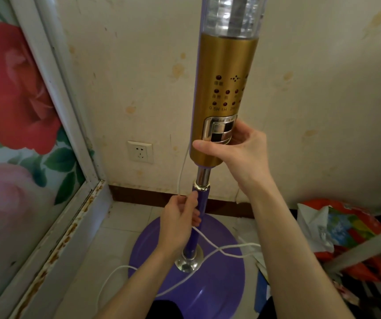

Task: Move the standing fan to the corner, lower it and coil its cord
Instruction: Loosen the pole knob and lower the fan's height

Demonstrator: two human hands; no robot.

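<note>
Standing fan [224, 72]: gold metal control column with dark red indicator dots and a chrome button panel, and a clear plastic section on top. Below the column is a short chrome inner tube [203, 177], then a purple outer pole [200, 203] down to a chrome collar on the round purple base [219, 272]. Little of the inner tube is exposed.

The fan stands upright on the floor, near the far wall and just right of the room corner.

Right hand [242, 150] grips the bottom end of the gold column, thumb laid across the front under the button panel, fingers wrapped behind. Left hand [178, 222] is at the top of the purple pole with fingers curled. It holds the thin white cord [210, 242], probably against the pole, though the grip is partly hidden. The cord runs up along the left of the column and trails loose across the base and floor.

Floor is pale square tile [116, 238]. The far wall has stained cream wallpaper [323, 88] and a dark brown skirting board [143, 195], with a white wall socket [140, 151] left of the fan. On the left is a rusty white metal frame [65, 111] around a rose-print panel [12, 111]. On the right are colourful plastic bags [346, 226] with a grey bar [357, 249] across them.
</note>
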